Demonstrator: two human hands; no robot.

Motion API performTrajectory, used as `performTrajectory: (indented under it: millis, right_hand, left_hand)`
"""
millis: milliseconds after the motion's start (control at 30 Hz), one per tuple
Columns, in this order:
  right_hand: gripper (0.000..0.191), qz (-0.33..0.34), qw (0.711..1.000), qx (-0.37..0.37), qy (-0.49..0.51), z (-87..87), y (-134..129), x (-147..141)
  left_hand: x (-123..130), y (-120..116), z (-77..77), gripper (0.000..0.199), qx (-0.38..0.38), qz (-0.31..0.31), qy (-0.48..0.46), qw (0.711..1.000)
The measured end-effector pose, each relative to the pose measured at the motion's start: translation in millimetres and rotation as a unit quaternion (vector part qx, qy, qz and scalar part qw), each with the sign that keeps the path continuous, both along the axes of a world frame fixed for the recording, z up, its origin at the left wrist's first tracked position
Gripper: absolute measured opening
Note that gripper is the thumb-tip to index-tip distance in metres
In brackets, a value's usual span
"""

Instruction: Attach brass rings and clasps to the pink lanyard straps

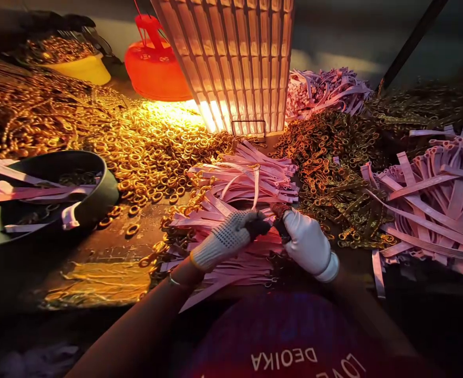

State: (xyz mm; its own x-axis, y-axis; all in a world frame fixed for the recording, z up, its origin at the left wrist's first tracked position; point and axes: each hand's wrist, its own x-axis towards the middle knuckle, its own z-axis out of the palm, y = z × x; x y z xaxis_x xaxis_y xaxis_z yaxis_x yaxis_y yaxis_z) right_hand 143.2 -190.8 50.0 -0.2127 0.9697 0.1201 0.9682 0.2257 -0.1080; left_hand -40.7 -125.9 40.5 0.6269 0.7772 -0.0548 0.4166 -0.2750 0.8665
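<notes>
My left hand [231, 231], in a white dotted glove with dark fingertips, is closed just above a heap of pink straps [247, 178]. One thin pink strap [256, 186] stands up from its fingertips. Close beside it, my right hand [308, 242], in a white glove with dark fingertips, is also closed, its fingers pinched towards the left ones. What lies between the right fingers is too small and dark to make out. Under both hands more pink straps lie in layers, some with brass-coloured rings or clips at their ends.
Gold rings with chain links [156, 152] spread across the left. Brass-coloured clips [329, 173] pile at the right, beside a second heap of pink straps [440, 194]. A dark green tub [111, 191] holds straps. An orange lamp [156, 71] hangs near a ribbed panel [239, 63].
</notes>
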Motion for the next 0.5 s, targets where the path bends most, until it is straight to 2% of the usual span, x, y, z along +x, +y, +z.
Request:
performTrajectory:
  millis: [67,133,233,367,500]
  right_hand:
    - [0.018,0.037,0.999,0.007,-0.003,0.9,-1,2]
    - [0.013,0.043,0.999,0.024,-0.011,-1.9,0,3]
    - [0.006,0.047,0.997,0.059,-0.018,-15.4,1,5]
    - [0.007,0.116,0.985,0.125,-0.04,-35.4,-3,10]
    - [0.008,0.143,0.973,0.17,-0.058,-38.9,-7,14]
  left_hand:
    - [-1,-2,0.0,0.03,-0.018,0.039,-0.016,0.999]
    - [-1,-4,-0.2,0.029,-0.009,0.047,-0.025,0.999]
    - [1,-9,-2.8,0.029,0.001,0.039,-0.011,0.999]
    - [4,-13,-13.6,0.027,0.008,0.013,-0.005,1.0]
    - [5,-10,-19.6,0.022,0.018,-0.024,-0.017,0.999]
